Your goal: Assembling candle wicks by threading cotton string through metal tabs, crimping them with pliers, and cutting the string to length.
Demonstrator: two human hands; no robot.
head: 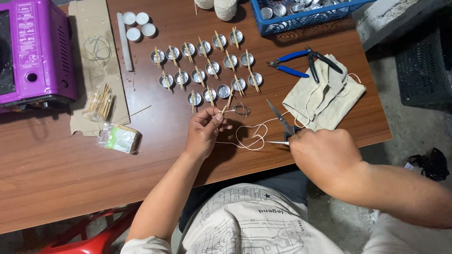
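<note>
My left hand [203, 131] pinches a thin wooden stick with a white wick string [249, 138] running from it. The string loops across the brown table toward my right hand [325, 155], which grips open scissors [281, 123] whose blades point at the string. Just beyond my left hand lies one small metal cup [242, 110] on its own. Behind it stand rows of several metal tealight cups [207, 66], each with a stick laid across it.
A purple box-shaped appliance [33, 51] sits far left beside cardboard [96, 61] holding a stick bundle [99, 103]. Blue-handled pliers [301, 63] lie on a beige cloth [325, 96]. A blue basket [306, 14] of cups, twine balls [225, 8], white wax discs [139, 24] and a plastic packet [120, 138] are around.
</note>
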